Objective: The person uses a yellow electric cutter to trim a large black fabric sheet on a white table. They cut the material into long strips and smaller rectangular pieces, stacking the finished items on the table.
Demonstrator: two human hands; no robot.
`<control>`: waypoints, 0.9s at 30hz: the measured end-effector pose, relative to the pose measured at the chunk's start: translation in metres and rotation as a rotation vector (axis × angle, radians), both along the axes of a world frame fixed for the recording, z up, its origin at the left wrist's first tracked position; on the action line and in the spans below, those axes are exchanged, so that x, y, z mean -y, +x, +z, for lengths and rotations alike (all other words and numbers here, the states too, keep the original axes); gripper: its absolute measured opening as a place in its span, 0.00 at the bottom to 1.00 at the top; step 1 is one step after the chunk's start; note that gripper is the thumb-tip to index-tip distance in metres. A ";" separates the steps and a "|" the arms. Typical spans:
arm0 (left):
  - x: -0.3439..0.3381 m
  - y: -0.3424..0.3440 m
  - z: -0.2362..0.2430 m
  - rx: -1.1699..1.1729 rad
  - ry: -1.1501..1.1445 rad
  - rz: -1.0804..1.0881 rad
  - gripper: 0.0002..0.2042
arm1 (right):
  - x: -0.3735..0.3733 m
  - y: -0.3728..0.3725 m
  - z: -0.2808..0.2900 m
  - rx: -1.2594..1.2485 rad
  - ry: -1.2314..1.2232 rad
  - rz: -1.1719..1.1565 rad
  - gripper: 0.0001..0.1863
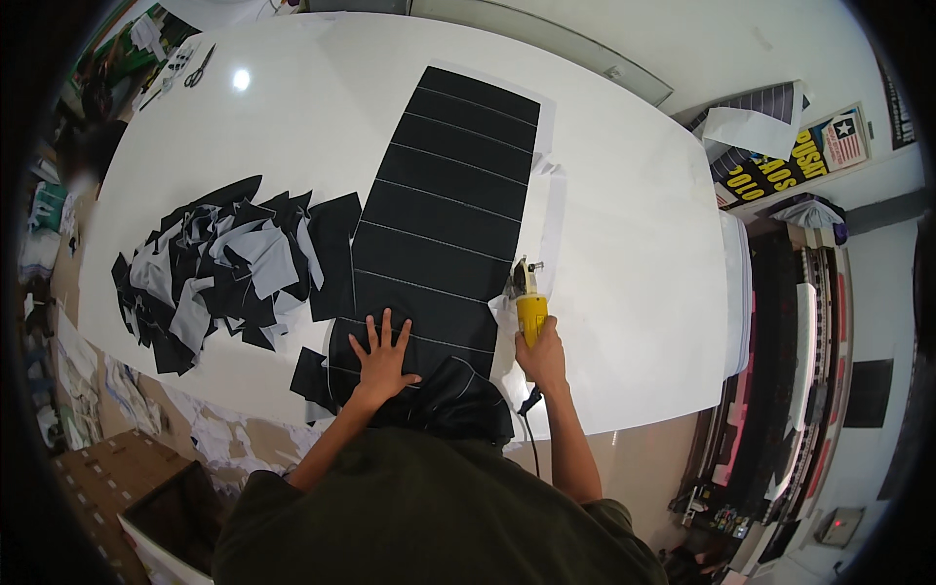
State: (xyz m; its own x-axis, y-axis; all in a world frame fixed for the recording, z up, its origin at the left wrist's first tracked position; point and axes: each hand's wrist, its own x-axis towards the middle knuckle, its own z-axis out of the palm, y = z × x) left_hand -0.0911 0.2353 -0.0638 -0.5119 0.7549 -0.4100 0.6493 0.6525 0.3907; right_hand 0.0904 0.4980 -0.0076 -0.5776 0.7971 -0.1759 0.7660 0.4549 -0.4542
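A long black fabric panel [444,185], crossed by thin white lines, stretches away from me over the white table [639,283]. My left hand [385,359] lies on its near part with the fingers spread. In my right hand [542,357] is a yellow electric fabric cutter [531,314], gripped round its body. The cutter's head touches or nearly touches the panel's right edge; I cannot tell which. Its dark cord hangs down past my right wrist. Close to my body the black fabric bunches up in folds [458,395].
A heap of black and grey fabric scraps [229,258] covers the table's left side. Scissors [201,66] lie at the far left. White paper [553,200] shows along the panel's right edge. Rolls of material [775,361] stand right of the table, and a box [171,507] sits on the floor at lower left.
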 end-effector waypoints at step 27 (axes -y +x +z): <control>-0.002 -0.006 -0.004 0.048 0.025 0.046 0.62 | -0.039 -0.063 -0.001 0.034 -0.016 -0.080 0.28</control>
State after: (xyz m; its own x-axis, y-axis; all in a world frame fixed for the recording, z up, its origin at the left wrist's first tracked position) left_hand -0.0970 0.2378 -0.0674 -0.5266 0.7413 -0.4161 0.5992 0.6709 0.4368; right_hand 0.0269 0.5367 -0.0086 -0.5056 0.8374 -0.2075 0.8149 0.3846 -0.4336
